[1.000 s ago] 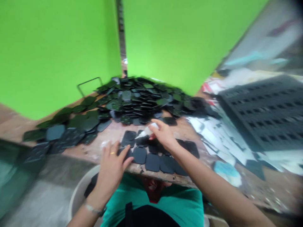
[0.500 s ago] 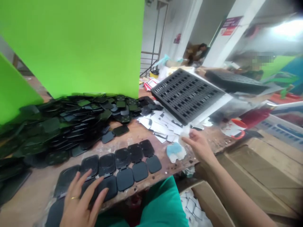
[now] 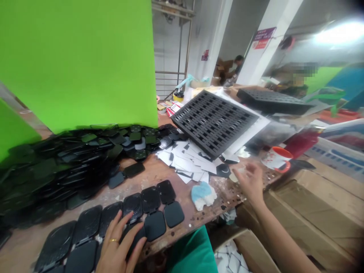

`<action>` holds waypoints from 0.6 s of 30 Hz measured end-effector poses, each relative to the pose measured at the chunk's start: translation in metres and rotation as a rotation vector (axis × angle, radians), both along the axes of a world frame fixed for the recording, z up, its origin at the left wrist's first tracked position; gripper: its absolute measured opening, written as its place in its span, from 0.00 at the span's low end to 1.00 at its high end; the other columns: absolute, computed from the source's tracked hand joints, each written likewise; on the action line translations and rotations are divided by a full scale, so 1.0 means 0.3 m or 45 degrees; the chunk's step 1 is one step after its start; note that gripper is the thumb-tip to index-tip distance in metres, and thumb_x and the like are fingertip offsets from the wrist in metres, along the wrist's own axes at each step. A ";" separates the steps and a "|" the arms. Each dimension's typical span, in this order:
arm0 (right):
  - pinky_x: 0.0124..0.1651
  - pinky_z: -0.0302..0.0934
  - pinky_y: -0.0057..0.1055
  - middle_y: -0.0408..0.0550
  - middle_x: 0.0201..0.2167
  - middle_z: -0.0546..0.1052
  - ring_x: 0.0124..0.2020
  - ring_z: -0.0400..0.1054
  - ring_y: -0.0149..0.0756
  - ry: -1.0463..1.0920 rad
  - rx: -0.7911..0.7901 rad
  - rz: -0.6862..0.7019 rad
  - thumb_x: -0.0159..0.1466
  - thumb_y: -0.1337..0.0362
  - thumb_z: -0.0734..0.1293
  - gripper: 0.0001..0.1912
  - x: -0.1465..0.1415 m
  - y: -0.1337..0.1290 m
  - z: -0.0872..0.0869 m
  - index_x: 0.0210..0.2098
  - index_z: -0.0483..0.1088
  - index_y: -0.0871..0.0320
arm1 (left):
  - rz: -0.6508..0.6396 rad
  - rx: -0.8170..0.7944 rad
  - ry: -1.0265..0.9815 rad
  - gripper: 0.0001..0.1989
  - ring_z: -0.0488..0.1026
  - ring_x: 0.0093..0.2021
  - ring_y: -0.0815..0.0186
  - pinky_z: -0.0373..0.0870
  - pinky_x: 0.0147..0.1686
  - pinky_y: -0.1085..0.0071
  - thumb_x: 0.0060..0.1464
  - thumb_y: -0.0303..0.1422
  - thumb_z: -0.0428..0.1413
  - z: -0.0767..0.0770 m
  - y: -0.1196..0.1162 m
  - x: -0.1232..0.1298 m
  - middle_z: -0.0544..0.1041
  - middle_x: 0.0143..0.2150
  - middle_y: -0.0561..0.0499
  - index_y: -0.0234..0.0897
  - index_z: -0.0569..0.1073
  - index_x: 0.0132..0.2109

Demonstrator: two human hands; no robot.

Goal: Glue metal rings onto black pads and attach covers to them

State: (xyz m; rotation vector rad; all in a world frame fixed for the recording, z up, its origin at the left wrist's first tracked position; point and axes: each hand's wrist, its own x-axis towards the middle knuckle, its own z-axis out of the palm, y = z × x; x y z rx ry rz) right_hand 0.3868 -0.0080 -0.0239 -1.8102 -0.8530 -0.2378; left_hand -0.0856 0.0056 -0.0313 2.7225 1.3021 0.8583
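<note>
A row of black hinged compact cases [image 3: 155, 223] lies opened flat along the near edge of the table, lids and bases side by side. My left hand [image 3: 121, 242], wearing a ring, rests over the middle of the row with its fingers apart, touching the cases and covering some. Over the table's right part, close to a white mug with an orange rim [image 3: 277, 158], is my right hand [image 3: 251, 184]. Its fingers are bent and smeared by motion, so any hold is unclear. A blue and white sponge-like pad [image 3: 203, 195] lies between the hands.
A big heap of black cases [image 3: 71, 170] fills the left, before a green panel [image 3: 93, 57]. White cards [image 3: 187, 161] lie scattered beside a black slotted foam tray [image 3: 216, 121]. Cardboard boxes [image 3: 309, 212] stand at the lower right. Other people are in the background.
My left hand has slid right along the row of cases. My right hand has moved right, away from the pad and towards the mug; the whitish wad at its fingers no longer shows clearly. The view has shifted.
</note>
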 end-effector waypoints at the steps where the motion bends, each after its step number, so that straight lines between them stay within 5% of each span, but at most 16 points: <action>1: 0.47 0.63 0.44 0.57 0.43 0.72 0.45 0.67 0.47 -0.146 0.078 -0.047 0.53 0.47 0.71 0.29 -0.013 0.010 0.039 0.45 0.66 0.60 | -0.005 0.000 -0.006 0.13 0.57 0.68 0.44 0.76 0.49 0.45 0.65 0.36 0.50 0.001 0.004 0.008 0.65 0.63 0.43 0.46 0.70 0.55; 4: 0.54 0.60 0.46 0.54 0.39 0.73 0.47 0.66 0.46 -0.535 0.216 0.022 0.62 0.53 0.67 0.15 -0.065 0.106 0.185 0.41 0.69 0.58 | -0.033 0.021 -0.052 0.12 0.57 0.67 0.44 0.75 0.51 0.42 0.64 0.35 0.51 0.011 0.017 0.038 0.66 0.62 0.42 0.45 0.71 0.54; 8: 0.51 0.62 0.39 0.54 0.39 0.74 0.44 0.67 0.42 -0.535 -0.109 0.359 0.67 0.62 0.60 0.11 -0.123 0.373 0.341 0.38 0.73 0.59 | -0.061 0.029 -0.074 0.12 0.58 0.67 0.44 0.74 0.51 0.39 0.64 0.33 0.52 0.030 0.019 0.087 0.66 0.61 0.41 0.45 0.71 0.53; 13: 0.53 0.61 0.44 0.61 0.45 0.73 0.51 0.64 0.50 -0.435 -0.405 0.315 0.65 0.67 0.60 0.13 -0.134 0.684 0.404 0.37 0.76 0.62 | -0.057 -0.005 -0.045 0.12 0.57 0.67 0.45 0.75 0.51 0.40 0.63 0.33 0.53 0.044 0.002 0.112 0.66 0.62 0.41 0.45 0.72 0.53; 18: 0.50 0.61 0.50 0.68 0.46 0.72 0.50 0.64 0.57 -0.270 -0.482 0.232 0.56 0.73 0.67 0.04 -0.130 0.804 0.413 0.30 0.74 0.65 | -0.037 -0.034 -0.029 0.11 0.55 0.68 0.45 0.74 0.52 0.39 0.63 0.32 0.52 0.047 -0.007 0.090 0.64 0.63 0.42 0.45 0.73 0.52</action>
